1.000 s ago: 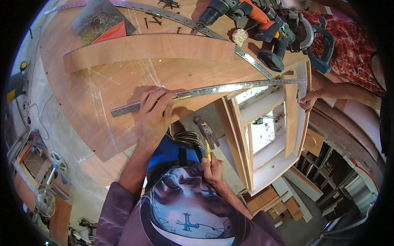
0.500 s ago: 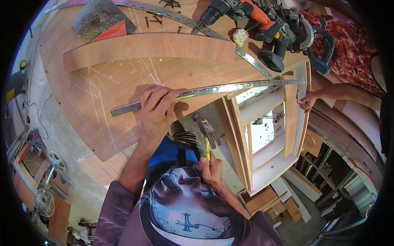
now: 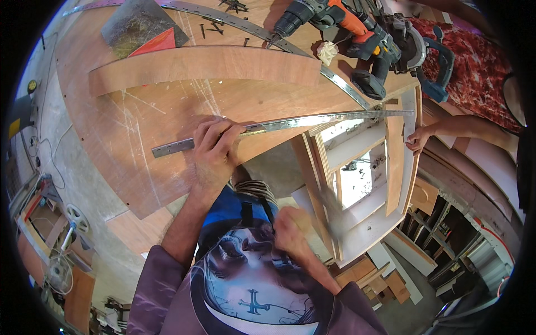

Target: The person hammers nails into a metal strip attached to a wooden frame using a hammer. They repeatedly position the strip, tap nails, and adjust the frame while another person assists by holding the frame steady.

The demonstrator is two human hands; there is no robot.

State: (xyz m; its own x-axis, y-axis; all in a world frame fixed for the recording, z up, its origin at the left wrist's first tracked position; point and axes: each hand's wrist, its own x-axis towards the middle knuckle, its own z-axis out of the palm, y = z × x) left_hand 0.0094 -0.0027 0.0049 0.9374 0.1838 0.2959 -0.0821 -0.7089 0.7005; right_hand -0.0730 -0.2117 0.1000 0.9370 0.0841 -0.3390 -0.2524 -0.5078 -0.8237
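Observation:
My left hand (image 3: 215,142) is closed over a long slotted metal strip (image 3: 312,119) near its left end. A small brass-coloured piece lies along the strip beside my fingertips. The strip spans from the plywood sheet (image 3: 162,125) across to a wooden frame (image 3: 324,184) at the right. Lower down, my right hand (image 3: 291,229) is a blurred fist, closed on a hammer whose head is only a faint smear against the frame's side. Another person's hand (image 3: 416,139) grips the frame's far right edge.
A curved plywood strip (image 3: 206,70), a grey metal plate (image 3: 139,30) and several dark screws (image 3: 215,28) lie on the sheet. A cordless drill (image 3: 340,25), a circular saw (image 3: 413,50) and a second slotted metal strip (image 3: 344,86) are at the far side.
My right hand has turned and moved slightly right, swinging the hammer away from upright into a blur at the right. My left hand keeps its hold, shifted very slightly.

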